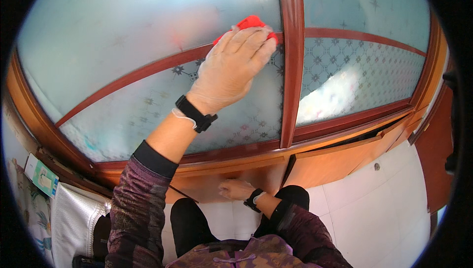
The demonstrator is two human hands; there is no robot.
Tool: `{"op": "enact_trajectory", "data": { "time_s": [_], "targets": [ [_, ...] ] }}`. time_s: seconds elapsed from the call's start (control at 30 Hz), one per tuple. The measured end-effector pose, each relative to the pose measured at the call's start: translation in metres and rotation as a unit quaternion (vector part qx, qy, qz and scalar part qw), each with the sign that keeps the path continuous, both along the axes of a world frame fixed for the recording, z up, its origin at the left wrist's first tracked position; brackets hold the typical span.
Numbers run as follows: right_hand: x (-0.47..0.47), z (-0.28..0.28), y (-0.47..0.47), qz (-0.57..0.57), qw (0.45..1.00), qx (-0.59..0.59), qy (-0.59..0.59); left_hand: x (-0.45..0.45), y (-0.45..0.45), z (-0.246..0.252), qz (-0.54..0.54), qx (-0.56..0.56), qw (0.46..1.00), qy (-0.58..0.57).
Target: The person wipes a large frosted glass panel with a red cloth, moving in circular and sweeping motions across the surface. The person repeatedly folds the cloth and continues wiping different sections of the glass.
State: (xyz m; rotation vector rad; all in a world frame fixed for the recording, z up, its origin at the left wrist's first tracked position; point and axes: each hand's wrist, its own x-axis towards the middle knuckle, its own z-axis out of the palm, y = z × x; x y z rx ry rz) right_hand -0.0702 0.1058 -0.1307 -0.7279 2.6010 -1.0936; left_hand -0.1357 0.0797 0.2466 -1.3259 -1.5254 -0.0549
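My left hand (231, 64), in a thin clear glove, presses a red cloth (252, 21) against a frosted glass panel (147, 16). The cloth lies under my fingers, over the curved red-brown crossbar (155, 66) and close to the upright door stile (292, 57). Below, my right hand (236, 189) is also gloved. Its fingers are curled in, and nothing shows in them. It hangs in front of the orange-brown wooden cabinet front (236, 172); whether it touches the wood is unclear. Black bands circle both wrists.
A second patterned glass panel (332, 64) stands right of the stile. Beneath it, a wooden front (332, 160) is tilted outward, with a dark gap along its top. White floor tiles (369, 209) lie below. At the left are a white cover (74, 220) and a green printed box (42, 177).
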Motion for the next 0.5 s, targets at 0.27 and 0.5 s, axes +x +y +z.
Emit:
{"op": "enact_trajectory", "data": {
  "time_s": [0.27, 0.5],
  "targets": [
    [0.005, -0.025, 0.006, -0.019, 0.999, -0.018, -0.044, -0.012, -0.110, -0.011, 0.080, 0.046, 0.995, -0.037],
    [0.007, -0.025, -0.008, -0.005, 0.999, 0.014, -0.037, -0.048, -0.270, -0.020, 0.136, 0.319, 0.933, -0.098]
  ]
}}
